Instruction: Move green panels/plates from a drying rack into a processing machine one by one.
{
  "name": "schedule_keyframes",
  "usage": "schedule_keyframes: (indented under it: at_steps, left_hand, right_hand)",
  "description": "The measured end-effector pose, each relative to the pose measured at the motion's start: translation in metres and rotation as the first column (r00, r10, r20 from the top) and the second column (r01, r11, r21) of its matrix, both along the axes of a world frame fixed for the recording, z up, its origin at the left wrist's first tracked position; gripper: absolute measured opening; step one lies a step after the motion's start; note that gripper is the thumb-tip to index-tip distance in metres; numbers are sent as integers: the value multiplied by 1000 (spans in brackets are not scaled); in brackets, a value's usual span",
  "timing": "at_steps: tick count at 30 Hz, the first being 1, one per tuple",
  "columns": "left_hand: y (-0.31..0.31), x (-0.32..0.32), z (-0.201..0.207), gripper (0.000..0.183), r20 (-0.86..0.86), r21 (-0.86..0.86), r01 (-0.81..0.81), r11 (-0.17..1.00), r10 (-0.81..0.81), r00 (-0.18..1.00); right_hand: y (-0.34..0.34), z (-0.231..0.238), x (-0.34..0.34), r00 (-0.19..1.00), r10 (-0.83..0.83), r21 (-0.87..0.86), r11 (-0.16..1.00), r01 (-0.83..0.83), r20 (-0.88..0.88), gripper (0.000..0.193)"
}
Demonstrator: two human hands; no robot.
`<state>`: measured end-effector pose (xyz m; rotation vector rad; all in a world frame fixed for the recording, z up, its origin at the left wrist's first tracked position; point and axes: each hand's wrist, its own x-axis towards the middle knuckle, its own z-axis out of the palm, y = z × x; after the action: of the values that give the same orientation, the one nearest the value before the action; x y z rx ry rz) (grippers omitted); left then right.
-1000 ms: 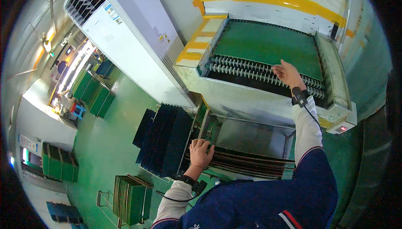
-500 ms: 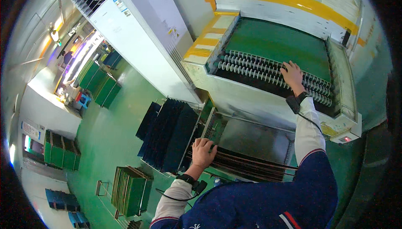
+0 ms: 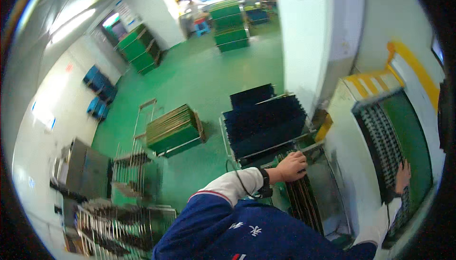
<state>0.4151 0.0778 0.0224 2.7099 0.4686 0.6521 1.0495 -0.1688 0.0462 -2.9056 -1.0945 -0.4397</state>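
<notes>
My left hand [image 3: 291, 166] is over the end of a row of thin dark boards [image 3: 304, 203] standing on edge in a rack, its fingers curled down at their top edges. My right hand [image 3: 403, 177] lies at the far right on the machine's infeed, fingers stretched out. Beneath and beside it are rows of grey disc rollers [image 3: 380, 122] and a flat green panel [image 3: 412, 131] on them. I see nothing gripped in the right hand. The picture is smeared by motion, so the fingertips' exact contact is hard to make out.
A rack of dark blue boards [image 3: 266, 122] stands just beyond my left hand. Further left is a rack of green boards [image 3: 173, 131], with metal racks [image 3: 128, 226] at lower left. A tall white cabinet [image 3: 306, 36] rises beside the machine [image 3: 339, 117].
The view has swung left, so the machine now sits at the far right. My left hand stays at the rack's boards. My right hand is still over the rollers and panel.
</notes>
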Motion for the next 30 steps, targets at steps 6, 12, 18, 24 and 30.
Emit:
schedule_keyframes:
  at_steps: [6, 12, 18, 24, 30]
  left_hand:
    - [-2, -8, 2, 26, 38, 17, -7, 1000, 7, 999]
    - [-2, -10, 7, 28, 44, 33, -17, 999, 16, 999]
    - [0, -14, -1, 31, 49, 3, 4, 1000, -4, 999]
    - [-4, -18, 3, 38, 122, -25, -11, 1000, 14, 992]
    - [-7, -24, 8, 47, 78, -54, -56, 997, 60, 995]
  right_hand:
    - [25, 22, -46, 985, -175, -40, 984, 175, 9, 58]
    - [46, -2, -131, 960, 271, 265, 923, -279, 67, 42]
    - [24, -16, -326, 687, 571, 475, 804, -357, -450, 35]
    - [-9, -42, -426, 332, 500, 454, 866, -211, -800, 32]
    - [-18, -40, -461, 437, 436, 384, 900, -205, -787, 55]
